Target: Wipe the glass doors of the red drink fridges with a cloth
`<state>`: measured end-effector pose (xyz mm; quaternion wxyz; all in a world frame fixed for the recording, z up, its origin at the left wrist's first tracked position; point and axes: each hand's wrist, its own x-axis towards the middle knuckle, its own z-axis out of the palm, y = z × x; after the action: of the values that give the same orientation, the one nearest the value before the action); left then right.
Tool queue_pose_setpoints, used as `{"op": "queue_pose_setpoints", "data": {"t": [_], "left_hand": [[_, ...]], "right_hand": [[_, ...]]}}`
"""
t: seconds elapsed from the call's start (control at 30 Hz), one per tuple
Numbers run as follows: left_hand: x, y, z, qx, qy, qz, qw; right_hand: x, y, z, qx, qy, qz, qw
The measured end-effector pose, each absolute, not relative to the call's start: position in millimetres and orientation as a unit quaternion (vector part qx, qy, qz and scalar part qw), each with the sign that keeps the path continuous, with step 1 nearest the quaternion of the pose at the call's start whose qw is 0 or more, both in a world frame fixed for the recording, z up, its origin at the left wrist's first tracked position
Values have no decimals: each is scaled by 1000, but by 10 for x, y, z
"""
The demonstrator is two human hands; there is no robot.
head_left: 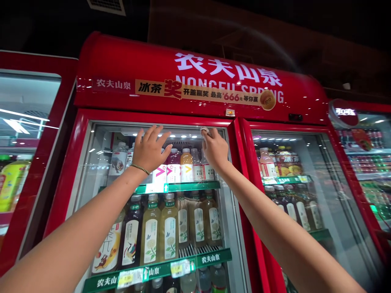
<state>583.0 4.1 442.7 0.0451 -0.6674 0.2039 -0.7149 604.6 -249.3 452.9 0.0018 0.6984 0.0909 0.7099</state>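
A red drinks fridge (pixel 159 69) with two glass doors fills the view. My left hand (pixel 150 147) lies open and flat on the upper glass of the left door (pixel 100 179), fingers spread; a thin band circles its wrist. My right hand (pixel 215 148) is raised near the top right corner of the same door, fingers closed on a small pale object (pixel 204 130) that I cannot make out. Behind the glass stand a top shelf of small bottles (pixel 186 165) and a lower shelf of tall tea bottles (pixel 169 228).
The right door (pixel 308 191) shows more bottles on green-edged shelves. A second red fridge (pixel 33 134) stands on the left, and a third cooler (pixel 366 154) on the right. Green price strips (pixel 159 270) run along the shelf fronts.
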Motion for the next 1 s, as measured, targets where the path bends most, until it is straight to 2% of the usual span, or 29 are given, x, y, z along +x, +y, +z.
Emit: {"op": "queue_pose_setpoints", "data": {"t": [0.13, 0.3, 0.73, 1.0], "left_hand": [[5847, 40, 4425, -667, 187, -720, 36], [5833, 36, 4419, -669, 181, -720, 33], [5823, 36, 4417, -672, 183, -717, 33], [5845, 59, 4406, -666, 181, -722, 43]], "right_hand": [[6054, -2383, 4539, 703, 117, 700, 39], [6104, -2350, 4489, 692, 79, 718, 14], [5965, -2386, 4593, 710, 148, 686, 54], [5856, -2270, 4566, 743, 117, 657, 52]]}}
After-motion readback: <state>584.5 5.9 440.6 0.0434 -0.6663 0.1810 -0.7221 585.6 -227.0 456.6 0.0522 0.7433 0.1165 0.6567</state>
